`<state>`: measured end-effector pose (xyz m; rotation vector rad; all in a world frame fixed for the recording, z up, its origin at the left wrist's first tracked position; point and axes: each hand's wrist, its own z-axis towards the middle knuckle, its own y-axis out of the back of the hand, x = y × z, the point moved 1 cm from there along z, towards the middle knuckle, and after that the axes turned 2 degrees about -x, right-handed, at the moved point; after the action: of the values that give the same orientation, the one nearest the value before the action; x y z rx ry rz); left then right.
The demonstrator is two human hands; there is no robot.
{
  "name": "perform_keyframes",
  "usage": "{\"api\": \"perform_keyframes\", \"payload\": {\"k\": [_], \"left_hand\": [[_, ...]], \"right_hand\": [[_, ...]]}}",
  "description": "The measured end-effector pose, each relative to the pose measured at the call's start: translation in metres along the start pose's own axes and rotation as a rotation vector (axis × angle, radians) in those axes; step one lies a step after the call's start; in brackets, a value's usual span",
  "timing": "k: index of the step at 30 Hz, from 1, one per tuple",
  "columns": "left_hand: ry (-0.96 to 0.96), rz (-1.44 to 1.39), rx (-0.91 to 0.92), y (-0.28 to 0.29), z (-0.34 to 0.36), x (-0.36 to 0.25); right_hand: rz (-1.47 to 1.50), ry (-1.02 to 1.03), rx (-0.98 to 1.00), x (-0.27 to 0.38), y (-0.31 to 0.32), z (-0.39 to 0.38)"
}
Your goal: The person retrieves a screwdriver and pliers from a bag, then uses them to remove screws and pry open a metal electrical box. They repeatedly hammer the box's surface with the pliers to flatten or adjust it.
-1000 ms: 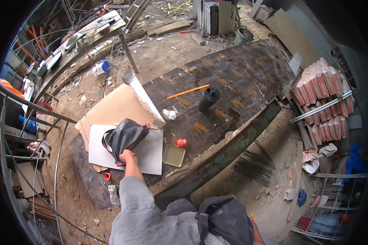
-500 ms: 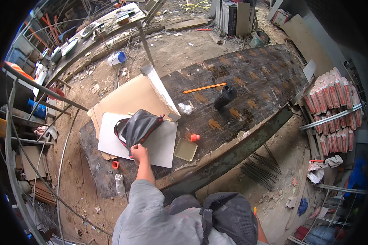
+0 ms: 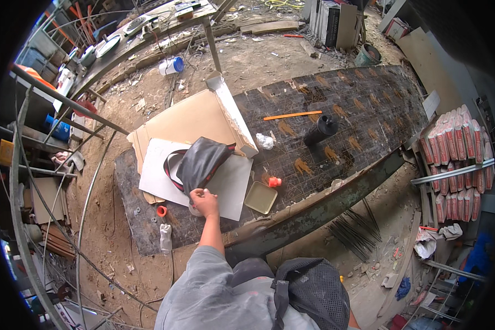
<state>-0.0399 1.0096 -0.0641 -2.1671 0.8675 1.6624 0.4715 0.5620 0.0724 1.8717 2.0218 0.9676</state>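
Though blotchy, tabletop [image 3: 377, 129] amid debris [image 3: 141, 103]

You've got an orange strip [image 3: 292, 115] near a black tube [image 3: 320, 131], a tub [image 3: 171, 66] farther out, packs [image 3: 456, 136] piled off right.

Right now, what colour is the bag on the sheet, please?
The bag shows dark grey with red trim in head view.

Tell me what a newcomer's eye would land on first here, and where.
Probably the dark bag on the pale sheet, with the left hand at its near end. Next, the bright orange strip on the dark board, close to the black cylinder. Then the stacked red-and-white packs at the far right.
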Motion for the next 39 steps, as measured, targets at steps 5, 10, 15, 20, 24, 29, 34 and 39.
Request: {"api": "perform_keyframes", "payload": {"k": [5, 10, 15, 20, 24, 29, 34, 39], "left_hand": [[0.310, -0.439, -0.063, -0.017, -0.007, -0.015], [0.421, -0.757, 0.016, -0.037, -0.002, -0.014], [0.352, -0.605, -0.143, -0.023, -0.017, 0.005], [0.191, -0.408, -0.049, -0.021, -0.019, 0.002], [0.069, 0.146, 0.072, -0.033, -0.040, 0.002], [-0.288, 0.570, 0.066, -0.033, -0.056, -0.008], [-0.401, 0.703, 0.432, -0.056, -0.059, -0.047], [-0.560, 1.413, 0.180, -0.068, -0.038, -0.119]], "right_hand": [[-0.091, 0.075, 0.059, -0.018, -0.007, 0.026], [-0.120, 0.148, 0.038, -0.020, -0.026, 0.044], [-0.117, 0.222, 0.064, -0.035, -0.048, 0.070], [-0.130, 0.180, 0.081, 0.013, -0.054, 0.070], [-0.171, 0.198, 0.101, 0.047, -0.052, 0.069], [-0.282, 0.269, 0.169, 0.086, -0.060, 0.061], [-0.386, 0.306, 0.241, 0.141, -0.077, 0.027], [-0.445, 0.402, 0.271, 0.208, -0.093, 0.025]]}}
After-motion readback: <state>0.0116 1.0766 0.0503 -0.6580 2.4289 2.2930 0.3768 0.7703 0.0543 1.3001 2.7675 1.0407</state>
